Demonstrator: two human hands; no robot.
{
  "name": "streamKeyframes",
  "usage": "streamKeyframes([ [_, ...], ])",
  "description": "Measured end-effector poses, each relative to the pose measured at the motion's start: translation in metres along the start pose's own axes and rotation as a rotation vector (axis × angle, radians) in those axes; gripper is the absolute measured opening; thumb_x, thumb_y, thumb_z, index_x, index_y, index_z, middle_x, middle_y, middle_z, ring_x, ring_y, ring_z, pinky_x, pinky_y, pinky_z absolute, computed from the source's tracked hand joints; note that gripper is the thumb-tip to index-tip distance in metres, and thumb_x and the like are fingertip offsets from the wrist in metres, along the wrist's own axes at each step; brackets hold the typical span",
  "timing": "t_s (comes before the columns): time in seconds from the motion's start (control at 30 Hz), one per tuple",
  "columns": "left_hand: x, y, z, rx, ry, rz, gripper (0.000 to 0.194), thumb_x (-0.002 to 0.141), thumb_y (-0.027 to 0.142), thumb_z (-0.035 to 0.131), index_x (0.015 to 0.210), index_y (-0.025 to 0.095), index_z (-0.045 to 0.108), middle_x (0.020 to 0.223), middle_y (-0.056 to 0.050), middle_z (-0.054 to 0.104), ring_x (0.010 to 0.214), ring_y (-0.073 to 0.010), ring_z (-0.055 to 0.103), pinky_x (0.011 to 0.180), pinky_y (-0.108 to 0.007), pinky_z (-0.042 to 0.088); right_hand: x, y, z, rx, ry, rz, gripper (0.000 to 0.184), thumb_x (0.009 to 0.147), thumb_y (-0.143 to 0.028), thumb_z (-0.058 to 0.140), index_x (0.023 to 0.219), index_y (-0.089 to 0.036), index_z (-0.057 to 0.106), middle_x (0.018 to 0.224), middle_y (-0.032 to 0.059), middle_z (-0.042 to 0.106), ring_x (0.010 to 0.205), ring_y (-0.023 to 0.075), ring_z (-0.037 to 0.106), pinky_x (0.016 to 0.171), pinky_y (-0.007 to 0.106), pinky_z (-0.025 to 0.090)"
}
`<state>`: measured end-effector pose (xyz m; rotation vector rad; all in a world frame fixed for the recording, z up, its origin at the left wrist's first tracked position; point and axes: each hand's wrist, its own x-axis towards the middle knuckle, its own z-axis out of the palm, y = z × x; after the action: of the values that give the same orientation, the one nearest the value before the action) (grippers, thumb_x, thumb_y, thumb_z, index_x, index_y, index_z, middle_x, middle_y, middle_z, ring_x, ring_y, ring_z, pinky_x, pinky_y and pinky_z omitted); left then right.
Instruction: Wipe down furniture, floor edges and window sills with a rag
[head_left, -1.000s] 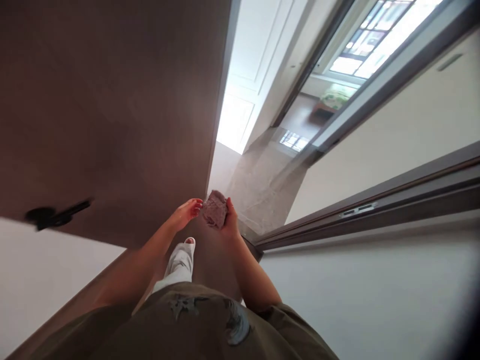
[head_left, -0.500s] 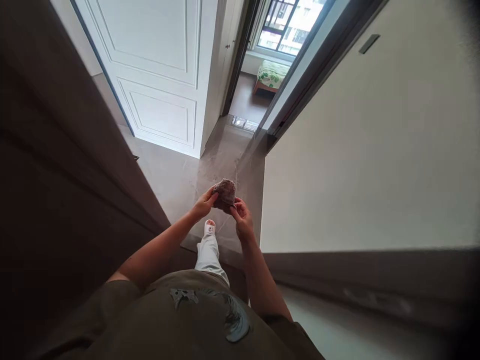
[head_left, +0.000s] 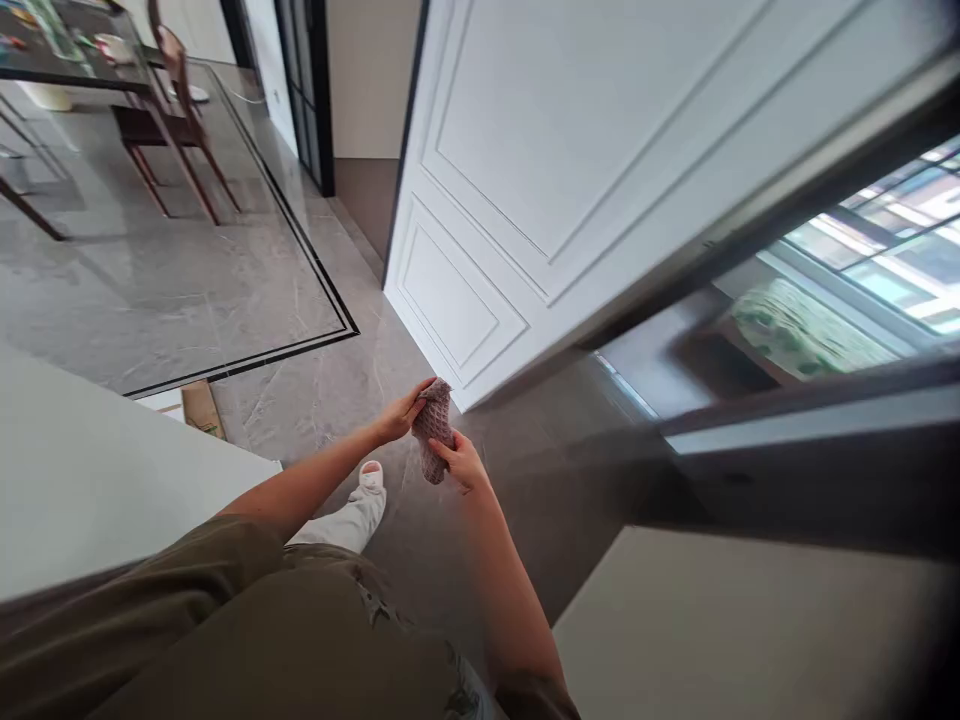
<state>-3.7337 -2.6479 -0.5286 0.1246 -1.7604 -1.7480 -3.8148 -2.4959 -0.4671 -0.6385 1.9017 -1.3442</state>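
A mauve waffle-knit cloth (head_left: 433, 430) hangs bunched and lengthwise between my hands, low in the middle of the view. My left hand (head_left: 399, 416) grips its upper part from the left, with the fingertips over the top edge. My right hand (head_left: 459, 462) holds its lower part from below and to the right. The cloth hides some of the fingers. Beneath my hands, my foot in a white open-toe slipper (head_left: 369, 488) shows on the grey marble floor (head_left: 300, 420).
A white panelled door (head_left: 480, 200) stands ahead and to the right, with a dark door frame (head_left: 787, 420) at right. A wooden chair (head_left: 169, 130) and a glass-topped table (head_left: 60, 50) stand at the upper left. A pale wall edge (head_left: 97, 470) is at left.
The view has swung left and tilted, bringing the chair and table into sight. The cloth has gone from a rounded lump to a longer, stretched shape between my hands.
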Motion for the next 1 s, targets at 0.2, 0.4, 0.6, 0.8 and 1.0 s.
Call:
streamKeyframes([
  [0.2, 0.097, -0.028, -0.071, 0.060, 0.039, -0.049, 0.053, 0.099, 0.038, 0.032, 0.148, 0.019, 0.042, 0.141, -0.010, 0.058, 0.128, -0.0253, 0.055, 0.109, -0.039, 0.042, 0.134, -0.041, 0.000, -0.070, 0.114, -0.142, 0.042, 0.054, -0.044, 0.085, 0.081, -0.020, 0.064, 0.078, 0.0002, 0.068, 0.076, 0.0171, 0.060, 0.072, 0.030, 0.048],
  [0.4, 0.177, -0.036, -0.194, 0.076, 0.298, -0.180, 0.055, 0.099, 0.039, 0.028, 0.149, 0.018, 0.042, 0.138, -0.010, 0.060, 0.125, -0.0257, 0.057, 0.105, -0.037, 0.043, 0.275, -0.095, 0.020, -0.137, -0.025, -0.121, 0.044, 0.056, -0.050, 0.085, 0.080, -0.023, 0.061, 0.081, -0.0009, 0.067, 0.080, 0.0173, 0.060, 0.078, 0.031, 0.049],
  [0.6, 0.172, -0.072, -0.360, 0.217, 0.522, -0.316, 0.060, 0.095, 0.038, 0.039, 0.152, 0.021, 0.038, 0.108, -0.007, 0.071, 0.095, -0.0211, 0.065, 0.083, -0.028, 0.047, 0.458, -0.158, 0.141, -0.463, -0.488, -0.121, 0.047, 0.067, -0.062, 0.076, 0.084, -0.022, 0.058, 0.082, 0.0002, 0.064, 0.078, 0.0168, 0.058, 0.079, 0.032, 0.050],
  [0.8, 0.098, -0.085, -0.515, 0.148, 0.959, -0.594, 0.071, 0.087, 0.047, 0.052, 0.149, 0.014, 0.040, 0.052, 0.009, 0.036, 0.052, -0.0121, 0.037, 0.053, -0.022, 0.032, 0.585, -0.189, 0.422, -0.689, -0.846, -0.295, 0.039, 0.069, -0.056, 0.074, 0.078, -0.023, 0.054, 0.069, -0.0026, 0.061, 0.066, 0.0150, 0.053, 0.066, 0.028, 0.044],
  [1.0, -0.003, -0.098, -0.675, 0.130, 1.160, -0.654, 0.076, 0.069, 0.052, 0.070, 0.136, 0.018, 0.053, 0.077, 0.000, 0.064, 0.068, -0.0168, 0.056, 0.063, -0.026, 0.044, 0.630, -0.206, 0.682, -0.713, -1.137, -0.435, 0.043, 0.070, -0.040, 0.078, 0.108, -0.028, 0.062, 0.054, -0.0076, 0.056, 0.064, 0.0174, 0.055, 0.074, 0.029, 0.042],
])
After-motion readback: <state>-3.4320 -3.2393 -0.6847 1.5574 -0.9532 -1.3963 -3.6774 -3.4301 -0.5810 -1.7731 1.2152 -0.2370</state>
